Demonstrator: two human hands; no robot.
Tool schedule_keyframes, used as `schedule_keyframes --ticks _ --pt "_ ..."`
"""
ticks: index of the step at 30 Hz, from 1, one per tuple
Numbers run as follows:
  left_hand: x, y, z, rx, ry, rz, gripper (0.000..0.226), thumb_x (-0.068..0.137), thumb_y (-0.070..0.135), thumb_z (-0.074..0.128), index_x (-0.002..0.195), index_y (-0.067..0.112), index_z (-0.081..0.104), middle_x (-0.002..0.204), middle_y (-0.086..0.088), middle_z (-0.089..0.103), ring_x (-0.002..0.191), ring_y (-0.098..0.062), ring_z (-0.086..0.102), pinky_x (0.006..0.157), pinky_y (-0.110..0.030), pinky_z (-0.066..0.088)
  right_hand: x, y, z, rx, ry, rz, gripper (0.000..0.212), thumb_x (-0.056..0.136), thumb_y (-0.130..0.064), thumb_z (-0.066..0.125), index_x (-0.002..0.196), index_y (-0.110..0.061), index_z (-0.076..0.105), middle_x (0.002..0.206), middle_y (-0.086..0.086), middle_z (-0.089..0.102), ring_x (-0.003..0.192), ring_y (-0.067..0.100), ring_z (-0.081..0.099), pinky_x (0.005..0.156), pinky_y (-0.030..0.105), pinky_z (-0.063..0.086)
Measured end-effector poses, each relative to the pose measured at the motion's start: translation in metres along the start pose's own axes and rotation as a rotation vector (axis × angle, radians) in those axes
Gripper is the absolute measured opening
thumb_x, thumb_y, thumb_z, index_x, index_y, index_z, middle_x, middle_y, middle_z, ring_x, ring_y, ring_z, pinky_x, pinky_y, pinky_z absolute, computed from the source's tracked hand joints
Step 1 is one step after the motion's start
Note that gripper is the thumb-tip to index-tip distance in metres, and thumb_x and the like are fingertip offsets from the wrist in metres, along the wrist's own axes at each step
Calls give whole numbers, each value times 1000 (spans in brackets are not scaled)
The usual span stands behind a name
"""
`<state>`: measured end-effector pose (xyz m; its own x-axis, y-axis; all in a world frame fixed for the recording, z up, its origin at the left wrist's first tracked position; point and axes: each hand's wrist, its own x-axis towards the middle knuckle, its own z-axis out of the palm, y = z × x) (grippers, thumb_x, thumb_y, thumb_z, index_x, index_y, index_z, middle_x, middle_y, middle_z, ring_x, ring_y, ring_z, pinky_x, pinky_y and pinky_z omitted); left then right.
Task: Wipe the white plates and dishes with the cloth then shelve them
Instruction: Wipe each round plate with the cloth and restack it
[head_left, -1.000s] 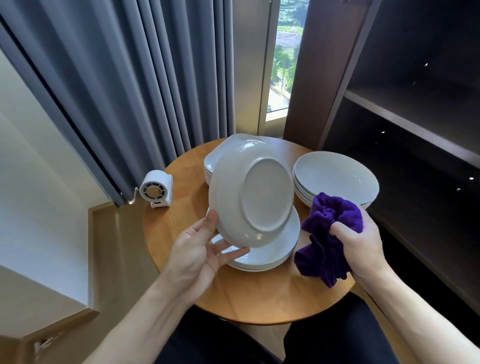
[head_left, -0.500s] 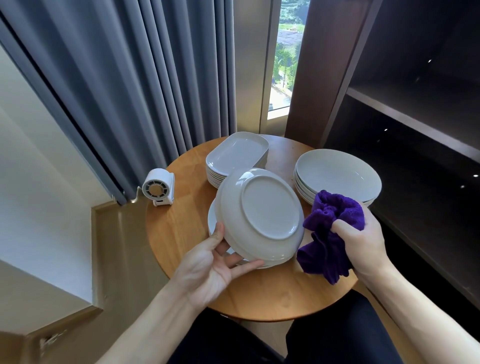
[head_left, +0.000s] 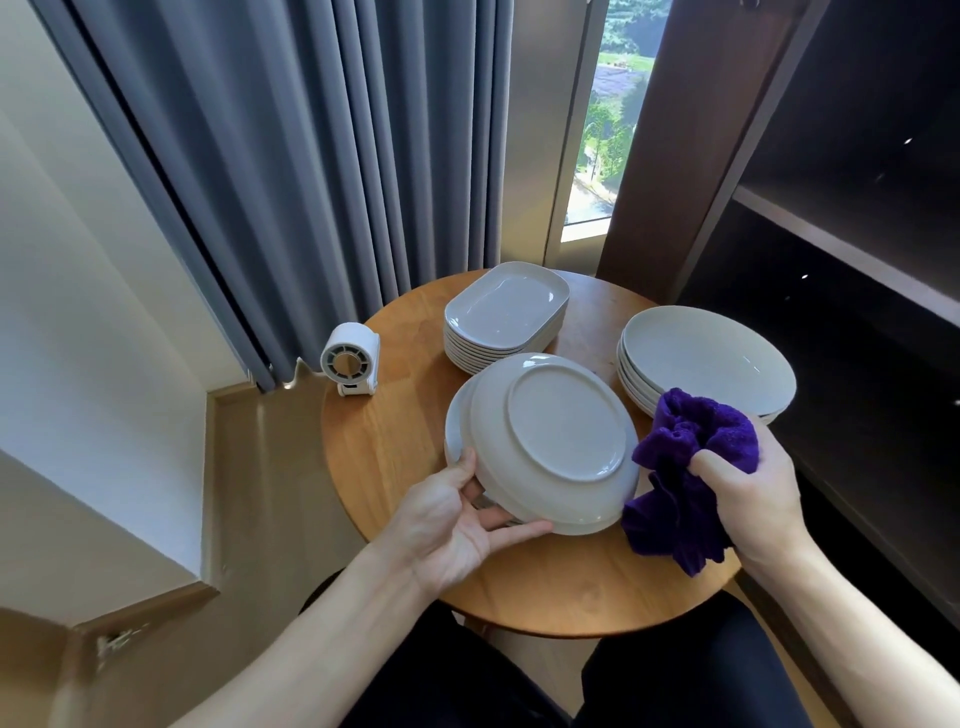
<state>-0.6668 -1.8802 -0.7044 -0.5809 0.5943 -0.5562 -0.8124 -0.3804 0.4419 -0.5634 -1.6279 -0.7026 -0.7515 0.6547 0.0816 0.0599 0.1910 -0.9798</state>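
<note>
A smooth round wooden table (head_left: 395, 436) carries the crockery. Over its near middle, a glossy round white ceramic dish (head_left: 566, 431) is turned underside up, flat foot ring showing, above a stack of round white plates (head_left: 453, 428). The left hand (head_left: 457, 525) grips its near rim, thumb on top, fingers beneath. At the table's right edge the right hand (head_left: 748, 488) clenches a fluffy purple cloth (head_left: 685, 467). Rounded rectangular white dishes (head_left: 504, 312) sit nested at the table's far side, shallow white bowls (head_left: 706, 358) nested at its right.
</note>
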Motion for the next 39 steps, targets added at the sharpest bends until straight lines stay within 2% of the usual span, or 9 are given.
schedule_keyframes --ticks 3,6,10,14,17,26,30,34,39 --pt "0 1 0 9 -8 3 33 109 27 43 137 14 55 121 -16 73 106 -53 67 77 -70 56 -3 -2 2 -46 -6 -18 49 83 12 63 108 -30 67 93 -8 74 86 18 71 65 28 57" --pt "0 0 1 10 -25 -6 33 110 27 39 137 13 53 118 -22 72 104 -52 68 77 -68 57 -8 -9 6 -91 -13 -53 52 80 15 64 112 -26 68 95 -7 75 86 14 71 75 37 57" --pt "-1 1 3 19 -36 -22 34 111 29 37 137 13 52 119 -25 71 105 -51 68 83 -68 56 -19 -29 19 -193 -125 -136 53 65 -7 64 109 -35 67 98 -8 74 85 12 71 69 29 58" --pt "1 -1 1 37 -42 -11 35 111 32 35 136 13 52 119 -24 71 106 -48 69 82 -64 58 -16 -59 44 -701 -393 -358 52 63 -33 63 114 -42 60 108 -20 56 98 4 56 80 18 43" --pt "2 -2 -1 81 -52 3 40 112 34 31 134 11 56 117 -24 72 106 -45 70 80 -57 61 -5 -72 80 -920 -527 -481 54 68 -49 60 121 -38 57 111 -17 50 97 10 50 78 25 42" --pt "0 5 -4 52 -60 29 28 102 -1 49 129 3 59 117 -26 71 103 -46 71 80 -60 60 55 -67 114 -1112 -345 -399 39 84 -43 61 120 -34 49 106 -7 46 97 25 53 72 36 43" --pt "2 2 -3 69 -17 64 28 101 -5 51 127 3 57 117 -26 71 98 -46 72 77 -62 60 41 -60 96 -1344 -257 -411 37 84 -44 59 114 -30 43 106 -1 48 93 26 50 69 34 37" --pt "6 -2 -5 92 -39 92 30 99 -4 54 127 7 56 113 -22 74 97 -44 73 76 -62 60 3 -65 80 -1330 -288 -302 34 79 -47 60 101 -31 40 99 -5 46 88 23 49 70 34 37" --pt "10 -3 -6 125 -72 131 26 101 -1 53 125 8 59 100 -20 76 85 -37 76 67 -51 61 -30 -82 112 -1273 -363 -592 37 77 -48 53 107 -28 50 109 -3 53 96 24 53 73 31 38"
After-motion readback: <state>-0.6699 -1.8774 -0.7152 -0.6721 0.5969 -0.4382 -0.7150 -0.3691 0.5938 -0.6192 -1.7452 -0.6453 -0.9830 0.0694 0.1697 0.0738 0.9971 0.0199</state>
